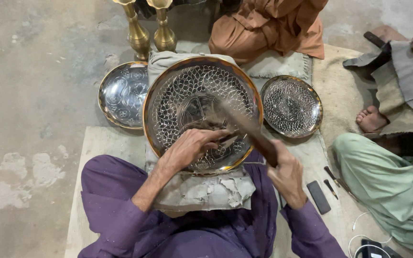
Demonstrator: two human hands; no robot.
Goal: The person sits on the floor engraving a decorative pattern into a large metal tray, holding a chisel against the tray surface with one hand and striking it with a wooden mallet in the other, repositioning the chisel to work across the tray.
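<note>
A large round metal tray (pixel 178 91) with a gold rim and an engraved scale pattern leans on a cloth-covered block in front of me. My left hand (pixel 192 145) rests on its lower part, fingers closed on a small chisel (pixel 226 140) whose tip touches the tray. My right hand (pixel 288 174) grips the dark handle of a hammer (pixel 249 129), blurred in motion above the chisel. My purple sleeves and lap fill the bottom of the view.
A smaller engraved tray (pixel 123 93) lies at the left and another (pixel 291 105) at the right. Two brass vases (pixel 150 33) stand behind. A person in orange (pixel 268 24) sits opposite; another in green (pixel 388 177) sits at right. Small tools (pixel 319 196) lie on the mat.
</note>
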